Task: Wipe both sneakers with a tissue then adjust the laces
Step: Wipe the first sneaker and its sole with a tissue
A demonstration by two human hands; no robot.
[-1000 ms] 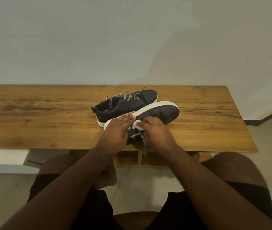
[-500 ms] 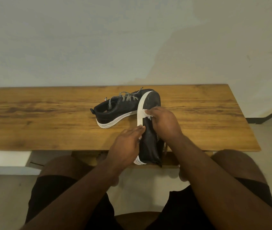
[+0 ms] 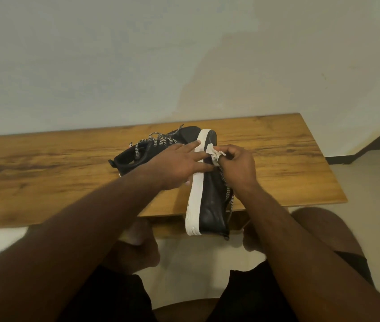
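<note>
Two black sneakers with white soles lie on the wooden table (image 3: 45,173). The near sneaker (image 3: 210,201) is tipped on its side, sole edge facing left, heel hanging past the table's front edge. My left hand (image 3: 177,163) rests on its white sole with straight fingers. My right hand (image 3: 237,163) pinches a crumpled white tissue (image 3: 213,152) against the sneaker near its toe. Black-and-white laces (image 3: 227,194) dangle below my right wrist. The far sneaker (image 3: 138,156) stands upright behind my left hand, partly hidden.
A pale wall rises right behind the table. The table's right end (image 3: 337,182) borders a light floor (image 3: 370,182) with a dark skirting strip. My knees and bare feet sit below the front edge.
The near sneaker turned from lying across the table to pointing away from me. My left hand slid up along the sole, and the tissue in my right hand now shows near the toe.
</note>
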